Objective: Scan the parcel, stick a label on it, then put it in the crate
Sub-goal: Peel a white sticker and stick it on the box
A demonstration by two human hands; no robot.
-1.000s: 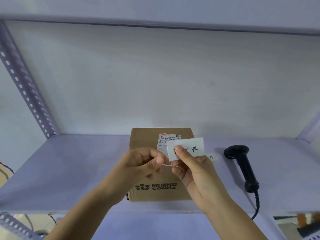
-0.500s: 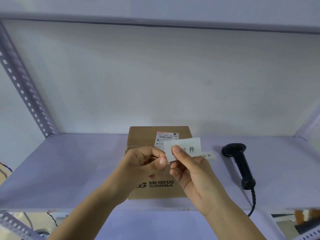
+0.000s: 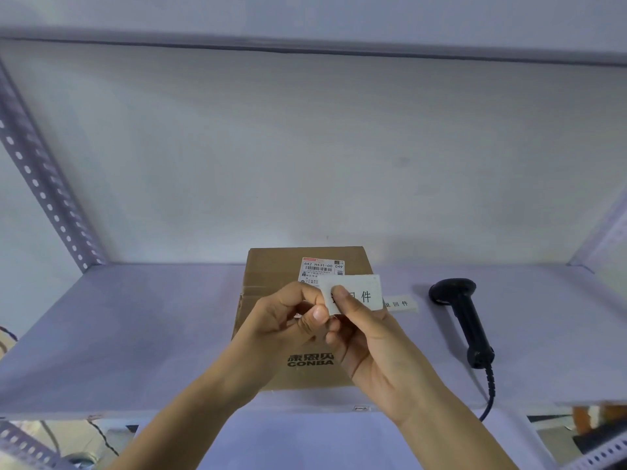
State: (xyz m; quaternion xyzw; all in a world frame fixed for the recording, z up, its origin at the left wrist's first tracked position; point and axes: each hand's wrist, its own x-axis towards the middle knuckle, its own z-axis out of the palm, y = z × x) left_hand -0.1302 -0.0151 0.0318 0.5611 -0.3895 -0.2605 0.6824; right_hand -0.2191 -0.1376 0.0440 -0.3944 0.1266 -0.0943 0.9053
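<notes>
A brown cardboard parcel (image 3: pixel 271 276) printed CONBA lies flat on the shelf, with a white shipping slip (image 3: pixel 322 268) stuck on its top. Both hands hover just above the parcel. My right hand (image 3: pixel 373 347) pinches a small white label (image 3: pixel 363 295) with black characters, thumb on its front. My left hand (image 3: pixel 288 320) pinches that label's left edge between thumb and forefinger. The hands hide the middle of the parcel. No crate is in view.
A black handheld scanner (image 3: pixel 464 317) lies on the shelf (image 3: pixel 135 334) to the right of the parcel, its cable running off the front edge. A strip of more labels (image 3: pixel 400 304) lies between parcel and scanner. Perforated metal uprights stand at the left and right.
Both hands and the label have kept nearly the same pose over the parcel; the view has shifted slightly.
</notes>
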